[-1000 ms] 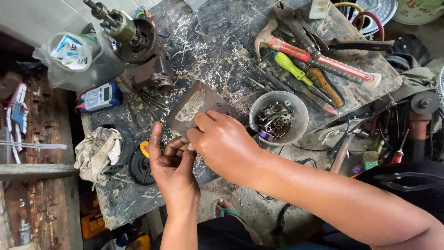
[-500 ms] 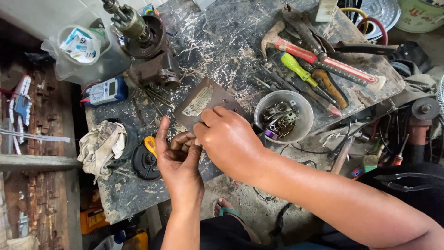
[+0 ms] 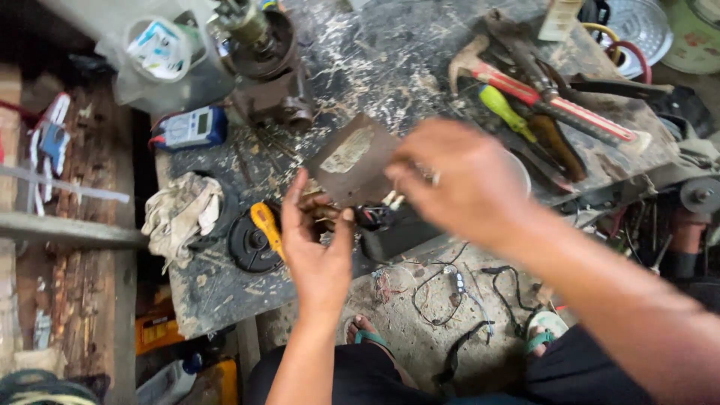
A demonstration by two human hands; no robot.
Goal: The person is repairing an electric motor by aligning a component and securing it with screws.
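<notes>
Left hand (image 3: 315,247) sits at the workbench (image 3: 375,67) edge, thumb and fingers pinched on a small dark part (image 3: 324,214), too small to identify. Right hand (image 3: 457,184) hovers beside it, blurred, fingers loosely curled over thin wires (image 3: 391,199); grip unclear. Brown metal plate (image 3: 352,159) lies just behind both hands. Rag (image 3: 180,214), yellow-handled tool (image 3: 266,227) left. Hammer (image 3: 547,97) and screwdrivers (image 3: 510,112) right.

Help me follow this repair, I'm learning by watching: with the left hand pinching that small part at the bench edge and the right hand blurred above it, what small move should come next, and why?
Probably bring the right hand back down to the small part pinched in the left hand. The right hand hovers blurred above the metal plate and I can't tell whether it grips anything, while the left holds the part by the workbench edge.
</notes>
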